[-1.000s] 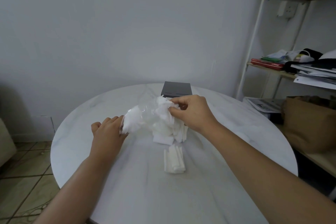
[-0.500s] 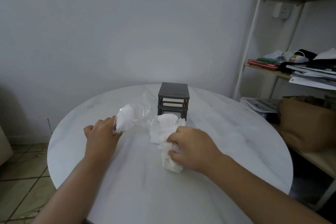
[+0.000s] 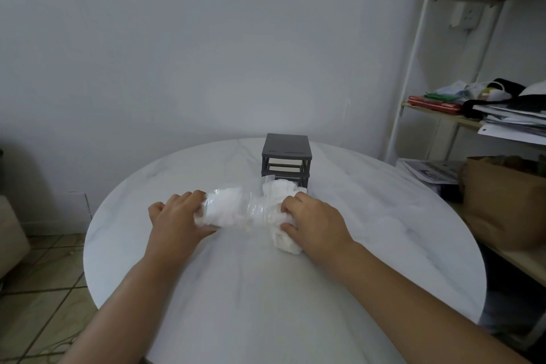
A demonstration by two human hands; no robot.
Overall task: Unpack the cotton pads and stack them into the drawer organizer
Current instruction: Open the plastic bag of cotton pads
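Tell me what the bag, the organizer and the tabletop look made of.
Bag: thin clear plastic film, glossy and crinkled.
Drawer organizer: dark grey, matte, probably moulded plastic.
Table: white with faint grey veins, smooth; marble or a marble-look laminate.

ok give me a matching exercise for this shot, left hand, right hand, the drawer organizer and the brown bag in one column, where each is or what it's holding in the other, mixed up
Column 1
1. left hand
2. right hand
3. drawer organizer
4. brown bag

Column 2
a. grips the filled end of the clear plastic bag
b. sits off the table, to the right
c. grips the cotton pads spilling from the bag
d. stands on the table's far side

Pairs: 1-a, 2-c, 3-d, 4-b
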